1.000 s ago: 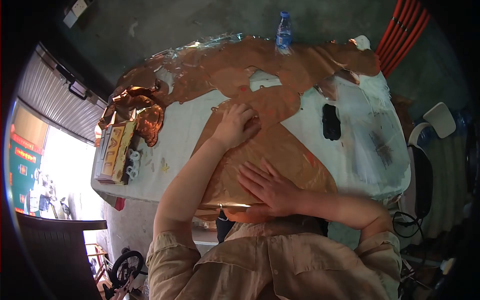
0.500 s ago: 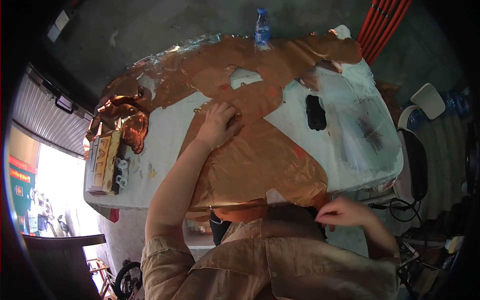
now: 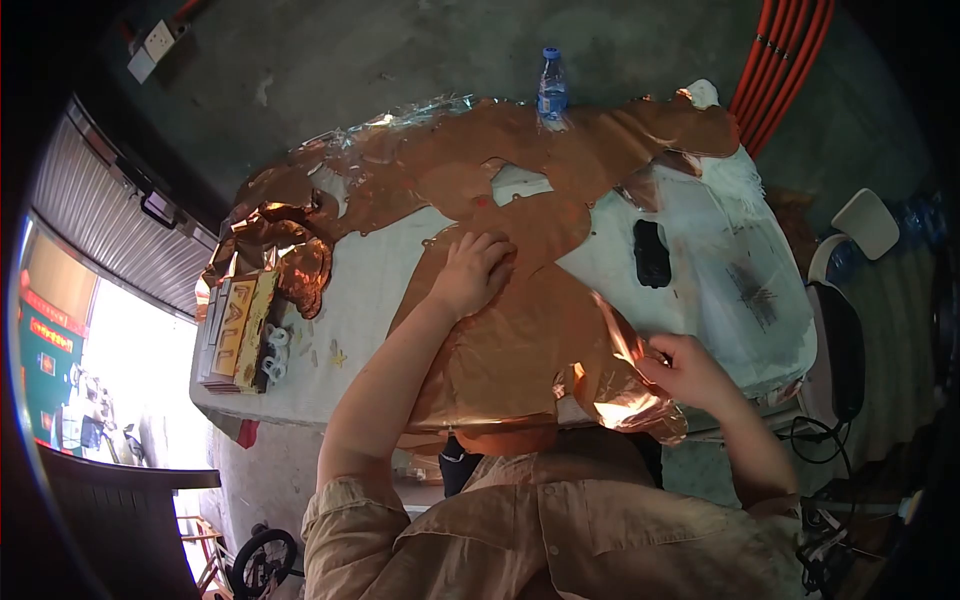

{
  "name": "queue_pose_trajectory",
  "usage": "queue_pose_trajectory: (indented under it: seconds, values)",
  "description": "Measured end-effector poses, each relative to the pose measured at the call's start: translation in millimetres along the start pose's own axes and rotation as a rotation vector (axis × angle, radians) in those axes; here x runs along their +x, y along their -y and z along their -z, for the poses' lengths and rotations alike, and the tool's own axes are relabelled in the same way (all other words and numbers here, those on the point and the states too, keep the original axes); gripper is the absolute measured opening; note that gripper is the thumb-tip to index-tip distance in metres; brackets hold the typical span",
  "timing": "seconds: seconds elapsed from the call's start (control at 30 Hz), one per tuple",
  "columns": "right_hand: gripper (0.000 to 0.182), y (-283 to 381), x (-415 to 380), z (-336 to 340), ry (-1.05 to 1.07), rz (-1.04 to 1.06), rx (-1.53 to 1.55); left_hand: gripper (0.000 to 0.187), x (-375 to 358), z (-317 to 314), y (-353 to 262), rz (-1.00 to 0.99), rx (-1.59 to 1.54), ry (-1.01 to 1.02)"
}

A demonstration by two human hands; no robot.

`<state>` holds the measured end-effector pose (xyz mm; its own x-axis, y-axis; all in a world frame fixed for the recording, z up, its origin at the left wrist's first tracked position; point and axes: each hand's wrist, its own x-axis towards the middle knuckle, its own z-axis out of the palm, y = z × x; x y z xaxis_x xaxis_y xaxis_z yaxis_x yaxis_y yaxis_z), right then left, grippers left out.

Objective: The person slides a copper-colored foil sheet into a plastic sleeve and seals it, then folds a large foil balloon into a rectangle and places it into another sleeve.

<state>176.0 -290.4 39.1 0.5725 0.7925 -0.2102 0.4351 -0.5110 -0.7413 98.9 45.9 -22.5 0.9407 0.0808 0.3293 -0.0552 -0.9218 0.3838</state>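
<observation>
A large flat copper-coloured foil sheet, which looks like an uninflated foil balloon [image 3: 500,350], hangs over the table's near edge. My left hand [image 3: 475,277] rests on its narrow middle, fingers bent and a little apart, palm down. At the lower right, my right hand [image 3: 685,370] pinches the sheet's edge between thumb and fingers. Beside that hand the foil is lifted and creased, with bright reflections. More copper foil [image 3: 430,165] spreads across the back of the table, touching the top of the near piece.
On the white table [image 3: 380,260] lie a black phone-like object [image 3: 652,254], clear plastic film [image 3: 740,290] and crumpled copper foil [image 3: 300,255]. Boxes [image 3: 238,335] and white rings [image 3: 275,352] sit at the left. A water bottle [image 3: 551,88] stands behind; a chair [image 3: 838,350] is at the right.
My right hand has moved up from below the table edge, raising and folding the foil's right edge. My left hand stays on the foil's middle. The whole view has shifted slightly.
</observation>
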Motion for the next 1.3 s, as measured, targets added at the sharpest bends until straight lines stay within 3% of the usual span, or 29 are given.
queue_pose_trajectory:
  seconds: [0.03, 0.2, 0.33, 0.43, 0.5, 0.53, 0.6, 0.67, 0.73, 0.8, 0.83, 0.9, 1.0, 1.13, 1.2, 1.23, 1.3]
  values:
    - [0.026, 21.7, -0.6, 7.5, 0.13, -0.101, 0.339, 0.026, -0.3, -2.1, 1.3, 0.004, -0.001, 0.001]
    - [0.024, 63.2, 23.3, 14.1, 0.355, 0.104, 0.54, 0.028, 0.0, -5.7, 5.1, -0.006, 0.014, -0.02]
    - [0.025, 111.8, 50.7, -26.5, 0.458, 0.485, 0.233, 0.03, -0.6, -5.5, 5.0, -0.014, -0.015, -0.035]
    - [0.025, 131.1, 65.0, -76.0, 0.472, 0.558, 0.005, 0.032, -0.7, -8.0, 9.3, 0.0, 0.072, -0.003]
    - [0.024, 131.8, 67.8, -103.8, 0.443, 0.825, -0.146, 0.023, -1.9, -7.5, 11.0, 0.023, 0.112, 0.029]
    - [0.024, 130.2, 70.1, -103.0, 0.446, 0.829, -0.144, 0.023, -1.8, -6.8, 10.9, 0.027, 0.115, 0.03]
    - [0.02, 124.2, 78.3, -90.4, 0.758, 0.936, 0.41, 0.021, 0.0, -8.1, 9.1, 0.02, 0.017, -0.04]
    - [0.02, 106.2, 92.6, -61.2, 0.625, 0.517, 0.52, 0.02, 1.8, -8.4, 11.9, 0.025, 0.0, -0.039]
    - [0.021, 76.0, 131.0, -43.0, 0.065, 0.506, 0.104, 0.02, -0.6, -7.8, 12.0, 0.022, -0.018, -0.033]
    - [0.035, 40.1, 162.4, -50.7, -0.229, 0.497, -0.141, 0.021, -0.2, -5.5, 9.6, 0.025, -0.065, -0.017]
    - [0.035, 31.2, 172.6, -59.2, -0.235, 0.495, -0.143, 0.021, 0.9, -5.9, 10.2, 0.019, -0.066, -0.017]
    - [0.057, 24.6, 189.0, -77.7, -0.334, 0.541, -0.371, 0.023, 0.5, -8.4, 13.8, 0.043, -0.014, 0.025]
    - [0.069, 39.0, 209.2, -96.0, -0.407, 0.461, -0.368, 0.028, -2.8, -10.7, 15.9, 0.004, 0.057, 0.015]
    - [0.071, 71.3, 202.1, -129.7, -0.385, 0.528, -0.333, 0.029, -5.3, -18.5, 25.2, -0.027, 0.161, 0.091]
    - [0.07, 82.7, 183.5, -137.6, -0.242, 0.769, -0.301, 0.029, -4.1, -17.3, 24.0, 0.008, 0.099, 0.103]
    - [0.07, 85.1, 179.7, -134.0, -0.237, 0.772, -0.301, 0.029, -3.7, -16.4, 22.9, 0.03, 0.068, 0.105]
    - [0.066, 84.6, 169.1, -122.8, -0.066, 0.856, 0.21, 0.029, -3.2, -14.9, 21.2, 0.08, 0.003, 0.106]
